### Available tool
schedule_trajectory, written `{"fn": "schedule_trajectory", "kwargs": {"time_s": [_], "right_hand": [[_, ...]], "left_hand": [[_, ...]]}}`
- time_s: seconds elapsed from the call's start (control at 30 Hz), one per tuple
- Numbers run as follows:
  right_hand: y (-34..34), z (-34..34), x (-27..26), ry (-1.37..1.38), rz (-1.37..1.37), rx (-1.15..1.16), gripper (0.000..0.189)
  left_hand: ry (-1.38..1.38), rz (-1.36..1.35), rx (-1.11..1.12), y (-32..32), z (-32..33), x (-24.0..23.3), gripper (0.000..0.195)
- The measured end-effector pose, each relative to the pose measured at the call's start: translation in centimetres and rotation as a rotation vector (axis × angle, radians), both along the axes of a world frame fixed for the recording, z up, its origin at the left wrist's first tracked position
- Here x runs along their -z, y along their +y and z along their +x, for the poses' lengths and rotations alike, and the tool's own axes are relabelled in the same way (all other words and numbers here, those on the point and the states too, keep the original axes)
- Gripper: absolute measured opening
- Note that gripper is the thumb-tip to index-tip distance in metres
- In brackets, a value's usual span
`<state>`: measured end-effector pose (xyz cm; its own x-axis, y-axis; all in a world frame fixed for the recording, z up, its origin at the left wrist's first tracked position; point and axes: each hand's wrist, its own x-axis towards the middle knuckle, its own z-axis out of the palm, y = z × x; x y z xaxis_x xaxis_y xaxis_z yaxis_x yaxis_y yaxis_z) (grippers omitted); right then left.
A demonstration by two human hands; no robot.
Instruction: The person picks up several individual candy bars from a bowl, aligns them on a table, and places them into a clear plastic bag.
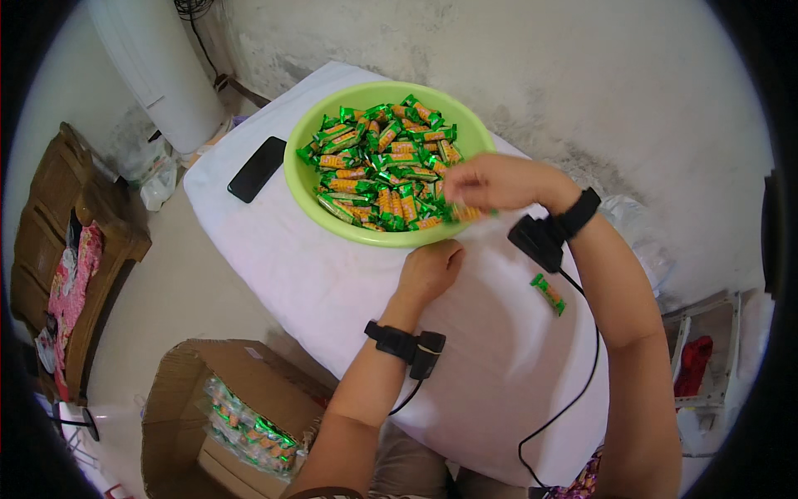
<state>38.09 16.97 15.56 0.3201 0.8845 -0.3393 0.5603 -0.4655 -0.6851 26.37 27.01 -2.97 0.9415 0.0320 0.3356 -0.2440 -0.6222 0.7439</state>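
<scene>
A light green plastic basin point(483, 128) holds a heap of small snack packets point(402, 159) in green and orange wrappers. My right hand point(489, 181) is over the basin's right rim, fingers bent downward; a blurred packet point(467, 213) shows just under it, and whether the fingers grip it is unclear. My left hand point(431, 271) rests on the white cloth just below the basin's near rim, its fingers curled in, with nothing visible in it. One single packet point(548, 294) lies on the cloth to the right, apart from both hands. Each wrist wears a black strapped device with a cable.
A black smartphone point(257, 169) lies left of the basin on the cloth-covered table point(499, 374). An open cardboard box point(181, 399) at lower left holds clear bags of similar packets point(252, 430). A wall point(592, 81) stands behind the table, and a wooden chair point(100, 293) is at far left.
</scene>
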Motion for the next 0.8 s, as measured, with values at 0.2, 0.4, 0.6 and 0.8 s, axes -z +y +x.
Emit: {"fn": "schedule_trajectory", "kwargs": {"time_s": [0.2,0.4,0.6,0.8], "right_hand": [[0.7,-0.4,2.3,-0.327,-0.074,-0.101,0.017],[6.5,1.1,7.8,-0.597,0.083,0.176,0.021],[7.4,2.2,9.7,-0.49,0.028,0.203,0.019],[4.1,2.9,6.3,-0.486,0.32,0.258,0.016]], "left_hand": [[0.048,-0.003,0.003,0.1,0.2,0.1,0.014],[-0.007,0.052,-0.008,0.0,0.2,0.4,0.015],[-0.104,0.089,-0.065,-0.1,0.2,1.1,0.015],[-0.023,0.012,0.007,0.0,0.2,0.4,0.014]]}}
